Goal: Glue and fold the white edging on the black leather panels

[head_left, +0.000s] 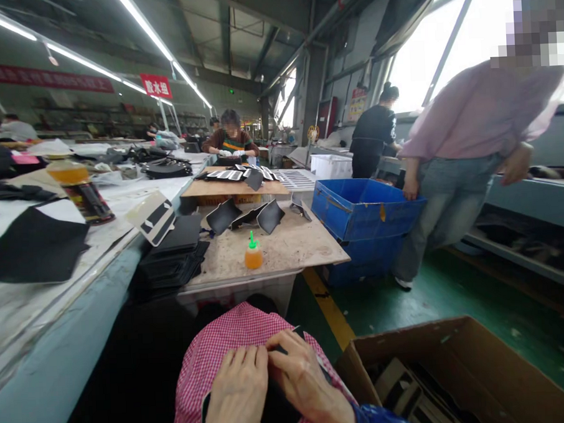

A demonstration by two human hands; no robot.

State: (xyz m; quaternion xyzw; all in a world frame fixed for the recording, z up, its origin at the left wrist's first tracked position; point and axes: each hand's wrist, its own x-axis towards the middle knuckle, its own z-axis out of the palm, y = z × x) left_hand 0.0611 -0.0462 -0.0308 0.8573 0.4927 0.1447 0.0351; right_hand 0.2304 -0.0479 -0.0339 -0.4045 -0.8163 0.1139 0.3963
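A dark flat piece [277, 406] lies on my lap, over a red-and-white checked cloth [199, 358]. My left hand [240, 385] rests on it, palm down, with the fingers bent together at its upper part. Beside it, my right hand [301, 373] grips the same piece, fingers curled and thumb side meeting the left fingertips. Both hands cover much of the piece. Ahead on the wooden board [307, 251] stands a small orange bottle with a green tip [252, 253], with several curved black pieces [270, 217] behind it.
A stack of black pieces [172, 260] stands left of the board, by the long table [81, 314]. Blue bins [366, 214] are at the right, where a person in pink [469, 116] touches the rim. An open cardboard box [422, 336] is at lower right.
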